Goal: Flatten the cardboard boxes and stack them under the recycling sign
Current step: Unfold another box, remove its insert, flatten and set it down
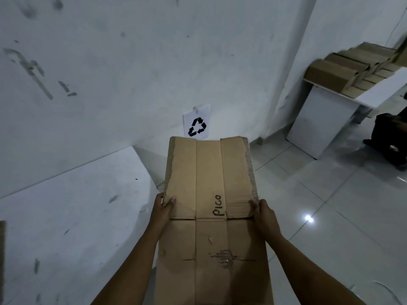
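A flattened brown cardboard box (209,177) with "PICO" written on it stretches out in front of me, held flat above the floor. My left hand (164,206) grips its left edge and my right hand (263,211) grips its right edge, thumbs on top. The far end of the cardboard points toward a white paper recycling sign (196,124) taped low on the wall, just above the floor. The floor under the sign is hidden behind the cardboard.
A white slab or low ledge (72,216) lies to the left along the scuffed wall. At the right, a white table (330,102) carries several bundled cardboard boxes (352,69). A dark bag (389,137) sits on the tiled floor beside it.
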